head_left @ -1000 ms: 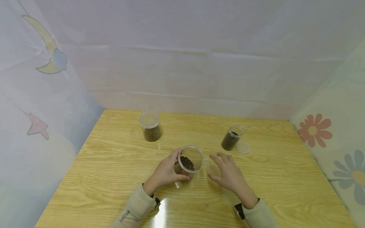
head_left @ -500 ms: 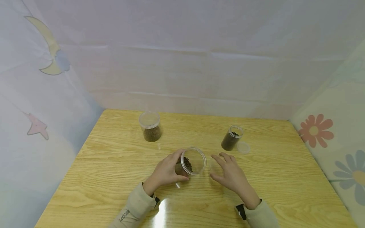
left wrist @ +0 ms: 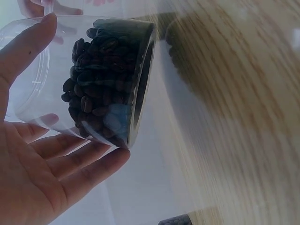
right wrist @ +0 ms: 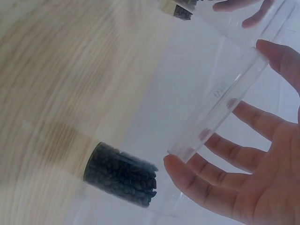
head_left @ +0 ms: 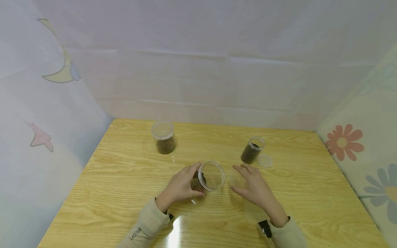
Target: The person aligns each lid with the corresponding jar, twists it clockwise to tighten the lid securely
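Note:
My left hand (head_left: 179, 186) grips a wide clear jar (head_left: 208, 179) of coffee beans (left wrist: 101, 79), thumb on one side and fingers on the other. The jar is tilted, its uncovered mouth turned toward my right hand (head_left: 255, 186). In the left wrist view the beans lie against the jar's base. My right hand holds a clear round lid (right wrist: 218, 103) by its edge between thumb and fingers, beside the jar's mouth and apart from it in the head view. The lid is faint against the wood there.
A lidded clear jar (head_left: 164, 137) of brown contents stands back left on the wooden table (head_left: 108, 193). At back right is a slimmer uncovered jar (head_left: 250, 153) of dark seeds, a small clear lid (head_left: 265, 160) lying beside it. Printed cloth (head_left: 198, 69) hangs behind.
The jar in my left hand has tipped further, its mouth swinging to the right, and fewer beans show through it. My right hand has shifted slightly right with the lid.

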Demonstrator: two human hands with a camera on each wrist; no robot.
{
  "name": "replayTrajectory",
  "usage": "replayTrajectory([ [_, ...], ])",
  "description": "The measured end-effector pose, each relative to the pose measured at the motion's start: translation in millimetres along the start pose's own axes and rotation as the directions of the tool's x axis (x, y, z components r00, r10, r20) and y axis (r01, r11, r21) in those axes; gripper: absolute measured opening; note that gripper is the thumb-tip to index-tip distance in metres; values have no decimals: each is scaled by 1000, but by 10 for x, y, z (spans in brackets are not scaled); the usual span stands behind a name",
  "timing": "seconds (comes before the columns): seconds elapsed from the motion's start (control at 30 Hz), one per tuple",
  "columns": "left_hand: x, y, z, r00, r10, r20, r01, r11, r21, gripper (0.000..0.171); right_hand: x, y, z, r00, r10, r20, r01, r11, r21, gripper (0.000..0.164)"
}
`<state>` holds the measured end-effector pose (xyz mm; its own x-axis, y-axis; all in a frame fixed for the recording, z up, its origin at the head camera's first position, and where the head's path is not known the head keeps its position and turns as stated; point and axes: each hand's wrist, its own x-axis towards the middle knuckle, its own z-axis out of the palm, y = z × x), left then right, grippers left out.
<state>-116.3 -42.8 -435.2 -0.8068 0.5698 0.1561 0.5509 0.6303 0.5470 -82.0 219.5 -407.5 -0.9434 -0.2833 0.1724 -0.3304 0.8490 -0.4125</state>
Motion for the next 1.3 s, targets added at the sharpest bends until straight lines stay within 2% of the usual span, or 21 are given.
replayTrajectory([
  [0.53,2,3,11,1000,-5,19,4,998,56,95,-8,-46,-132,998,-35,-49,39,996,81,64],
  [1.07,21,81,-25,1000,-5,29,2,994,107,95,64,-199,-192,990,-128,-68,133,988,83,66],
  [1.3,30,99,-23,999,-8,36,3,992,125,95,108,-256,-186,988,-150,-48,154,983,97,65],
])
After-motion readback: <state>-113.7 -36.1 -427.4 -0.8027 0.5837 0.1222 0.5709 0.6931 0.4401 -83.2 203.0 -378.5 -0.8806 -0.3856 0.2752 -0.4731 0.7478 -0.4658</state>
